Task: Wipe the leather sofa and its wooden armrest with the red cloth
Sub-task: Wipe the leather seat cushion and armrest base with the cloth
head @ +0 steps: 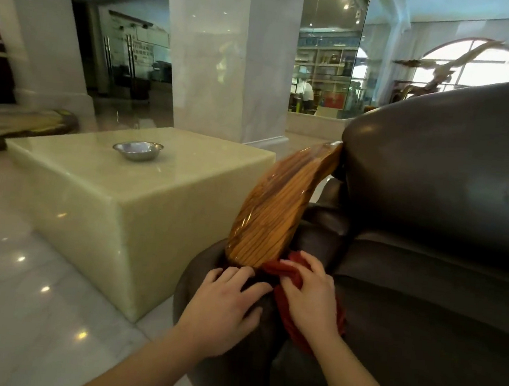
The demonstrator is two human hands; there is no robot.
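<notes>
The dark brown leather sofa (440, 186) fills the right side. Its glossy striped wooden armrest (276, 207) slopes down from the backrest toward me. The red cloth (286, 272) is bunched on the leather arm just under the armrest's lower end. My right hand (308, 294) presses on the cloth, fingers curled into it. Beside it, my left hand (223, 305) lies flat on the rounded leather arm front, fingers spread, their tips near the wood's lower edge. Part of the cloth is hidden beneath my right hand.
A pale stone block table (141, 194) stands left of the sofa, with a metal bowl (138, 150) on top. Polished marble floor (18, 310) lies around it. A white pillar (229, 53) rises behind the table.
</notes>
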